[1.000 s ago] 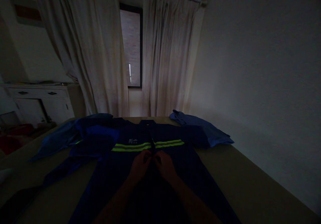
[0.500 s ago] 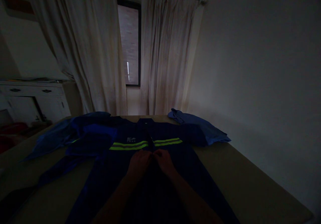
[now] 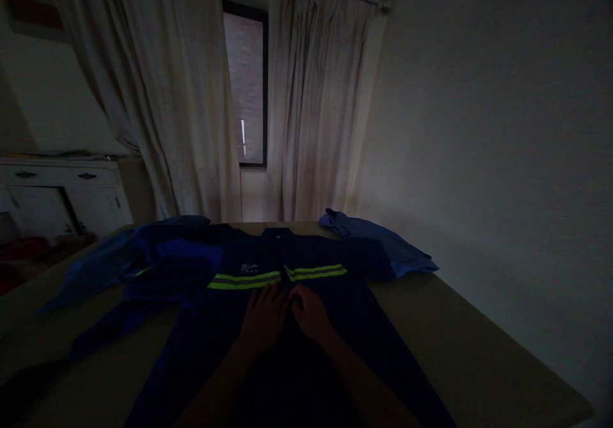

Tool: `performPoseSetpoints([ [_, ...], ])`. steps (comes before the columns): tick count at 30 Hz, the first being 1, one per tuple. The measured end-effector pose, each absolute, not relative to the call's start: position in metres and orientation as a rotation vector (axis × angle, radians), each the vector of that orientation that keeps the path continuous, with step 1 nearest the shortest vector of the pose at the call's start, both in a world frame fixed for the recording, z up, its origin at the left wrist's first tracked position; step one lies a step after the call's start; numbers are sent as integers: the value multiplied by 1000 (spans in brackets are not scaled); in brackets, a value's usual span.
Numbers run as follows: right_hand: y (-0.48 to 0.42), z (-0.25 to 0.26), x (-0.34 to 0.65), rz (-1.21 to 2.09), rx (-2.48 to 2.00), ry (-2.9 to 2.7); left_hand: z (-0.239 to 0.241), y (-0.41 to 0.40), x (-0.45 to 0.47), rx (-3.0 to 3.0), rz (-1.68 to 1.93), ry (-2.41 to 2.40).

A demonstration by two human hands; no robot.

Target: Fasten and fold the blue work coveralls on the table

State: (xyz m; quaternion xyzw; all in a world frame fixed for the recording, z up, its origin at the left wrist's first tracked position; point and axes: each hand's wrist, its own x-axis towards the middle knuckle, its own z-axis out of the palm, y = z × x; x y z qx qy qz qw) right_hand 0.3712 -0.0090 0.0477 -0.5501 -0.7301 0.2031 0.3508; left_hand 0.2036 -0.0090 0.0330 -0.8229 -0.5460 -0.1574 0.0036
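Note:
A dark navy work jacket [image 3: 330,326] with two yellow-green reflective stripes across the chest lies flat, front up, on a tan table [image 3: 479,358]. My left hand [image 3: 262,319] rests on the jacket just left of its centre front, fingers stretched out and lying flat. My right hand [image 3: 310,313] touches it on the right side of the front opening, fingers curled down onto the cloth; the dim light hides whether they pinch anything. Both hands sit just below the stripes.
Lighter blue garments lie heaped at the table's left [image 3: 110,265] and back right [image 3: 383,239]. Pale curtains [image 3: 311,108] hang around a narrow window [image 3: 246,89] behind. A white cabinet [image 3: 67,191] stands at the left; a bare wall runs along the right.
My left hand's fingers have spread flat on the cloth; earlier both hands were bunched together at the front opening. The view has shifted slightly.

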Motion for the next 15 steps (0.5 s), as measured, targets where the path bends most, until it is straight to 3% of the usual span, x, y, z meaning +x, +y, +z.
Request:
performPoseSetpoints([
  [9,-30,76,348,447,-1853,-2121,37,49,192,-2572,-389,-1692],
  [15,-30,65,354,466,-1803,-2002,38,30,193,-2511,-369,-1804],
])
